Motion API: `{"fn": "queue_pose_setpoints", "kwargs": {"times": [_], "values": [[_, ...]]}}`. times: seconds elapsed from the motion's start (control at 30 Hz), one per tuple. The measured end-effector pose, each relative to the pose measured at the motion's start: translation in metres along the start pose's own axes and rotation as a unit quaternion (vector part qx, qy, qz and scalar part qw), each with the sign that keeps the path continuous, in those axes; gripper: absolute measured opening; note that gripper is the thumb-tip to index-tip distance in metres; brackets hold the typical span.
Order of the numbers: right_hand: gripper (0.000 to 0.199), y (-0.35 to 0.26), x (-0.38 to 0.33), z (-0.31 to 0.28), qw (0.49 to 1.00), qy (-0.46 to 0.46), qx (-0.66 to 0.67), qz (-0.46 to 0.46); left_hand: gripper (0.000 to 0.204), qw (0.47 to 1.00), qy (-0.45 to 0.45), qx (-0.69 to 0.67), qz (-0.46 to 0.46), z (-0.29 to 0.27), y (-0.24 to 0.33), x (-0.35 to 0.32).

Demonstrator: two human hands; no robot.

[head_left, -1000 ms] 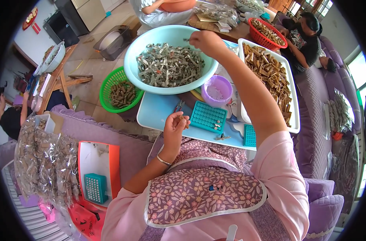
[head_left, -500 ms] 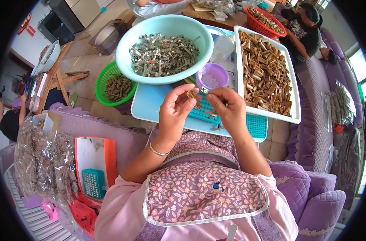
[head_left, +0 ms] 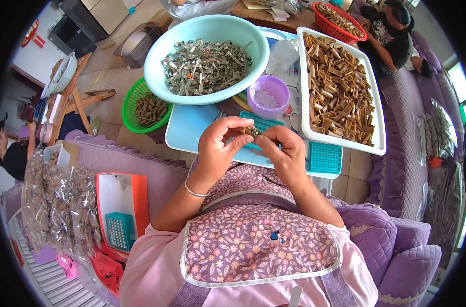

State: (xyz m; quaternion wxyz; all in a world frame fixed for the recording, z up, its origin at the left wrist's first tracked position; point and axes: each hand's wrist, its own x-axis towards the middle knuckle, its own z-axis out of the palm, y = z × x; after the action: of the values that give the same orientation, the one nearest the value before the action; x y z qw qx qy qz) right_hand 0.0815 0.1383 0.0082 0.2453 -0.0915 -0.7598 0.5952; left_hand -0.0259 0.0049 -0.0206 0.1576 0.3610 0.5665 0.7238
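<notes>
My left hand (head_left: 218,143) is closed, pinching a small brown plastic casing (head_left: 247,130) between thumb and fingers. Right up against it, my right hand (head_left: 286,156) is closed on a small shiny metal part (head_left: 256,132). The two pieces meet at my fingertips, which partly hide them, so I cannot tell how they fit. Below and behind the hands, a teal studded tray (head_left: 261,124) lies on the light blue board (head_left: 184,134). Just beyond stands a purple bowl (head_left: 268,105) with small pale bits inside.
A large pale-blue basin (head_left: 156,84) of metal parts stands behind. At right is a white tray (head_left: 380,102) of brown casings, with another teal tray (head_left: 325,157) near it. A green basket (head_left: 129,110) stands left; a red basket (head_left: 340,31) is near another person (head_left: 389,41).
My hands have come together slightly lower, bringing the metal part against the brown casing. My right hand has moved left, uncovering more of the teal tray at right.
</notes>
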Motion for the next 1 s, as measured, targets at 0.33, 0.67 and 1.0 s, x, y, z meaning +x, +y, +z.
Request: {"fn": "queue_pose_setpoints", "kwargs": {"times": [0.33,0.67,1.0], "values": [[0.008,0.004,0.005,-0.006,0.983,-0.065,-0.142,-0.099,0.024,0.997,-0.058,0.038,-0.038,-0.005,-0.001,0.004],[0.018,-0.003,0.000,0.003,0.990,0.003,-0.120,-0.072,0.022,0.987,-0.050,-0.090,-0.127,-0.004,0.005,0.005],[0.020,0.013,0.000,0.004,0.961,-0.026,-0.234,-0.143,0.023,0.991,-0.022,-0.056,-0.120,-0.001,-0.004,-0.003]]}}
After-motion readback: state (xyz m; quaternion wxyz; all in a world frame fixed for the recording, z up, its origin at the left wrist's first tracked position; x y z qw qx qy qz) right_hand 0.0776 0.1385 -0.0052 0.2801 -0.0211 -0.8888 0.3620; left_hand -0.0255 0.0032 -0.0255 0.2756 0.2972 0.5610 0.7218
